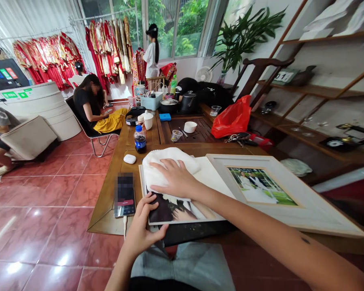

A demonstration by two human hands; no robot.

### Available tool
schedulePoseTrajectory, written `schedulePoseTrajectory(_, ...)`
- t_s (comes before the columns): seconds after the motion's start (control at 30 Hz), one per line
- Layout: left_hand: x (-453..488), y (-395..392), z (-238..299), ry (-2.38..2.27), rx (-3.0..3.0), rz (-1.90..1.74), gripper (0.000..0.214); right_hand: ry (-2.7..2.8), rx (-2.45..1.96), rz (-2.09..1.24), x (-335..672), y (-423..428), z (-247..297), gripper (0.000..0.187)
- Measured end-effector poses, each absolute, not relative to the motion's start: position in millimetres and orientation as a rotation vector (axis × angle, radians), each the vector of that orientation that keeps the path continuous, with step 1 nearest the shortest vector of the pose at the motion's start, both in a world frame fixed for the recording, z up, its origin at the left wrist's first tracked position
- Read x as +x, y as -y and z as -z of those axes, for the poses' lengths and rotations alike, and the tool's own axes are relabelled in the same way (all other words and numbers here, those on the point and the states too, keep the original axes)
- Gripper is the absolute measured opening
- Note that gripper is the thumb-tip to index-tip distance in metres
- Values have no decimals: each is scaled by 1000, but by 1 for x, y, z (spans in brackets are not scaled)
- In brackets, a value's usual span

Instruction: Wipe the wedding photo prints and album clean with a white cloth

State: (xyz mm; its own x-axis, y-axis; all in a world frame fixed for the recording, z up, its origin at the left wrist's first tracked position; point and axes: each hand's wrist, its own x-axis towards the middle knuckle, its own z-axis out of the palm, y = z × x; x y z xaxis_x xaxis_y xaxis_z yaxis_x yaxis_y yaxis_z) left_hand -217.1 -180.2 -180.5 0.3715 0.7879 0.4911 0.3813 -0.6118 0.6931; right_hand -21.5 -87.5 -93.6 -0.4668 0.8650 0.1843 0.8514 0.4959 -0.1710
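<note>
Right hand (176, 178) spread flat, pressing white towel (166, 167) down on photo print (177, 210). Left hand (142, 228) curled, gripping print's lower edge between thumb and fingers. Print lies on wooden table (106, 210), near edge. Framed wedding photo (261, 190) just beside towel, 3 o'clock. Phone (125, 195) at 9 o'clock, near print. Earbud case (130, 159) at 10 o'clock. Cola bottle (140, 139) at 11 o'clock. Seated person (87, 105) in black top farther off, 10 o'clock.

Wedding shop, racks of red gowns (48, 64)
</note>
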Motion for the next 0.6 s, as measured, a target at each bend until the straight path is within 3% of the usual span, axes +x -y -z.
schedulePoseTrajectory(0.6,-216,180,180,-1004,2154,-1186,45,2219,-1723,43,83,92,110,70)
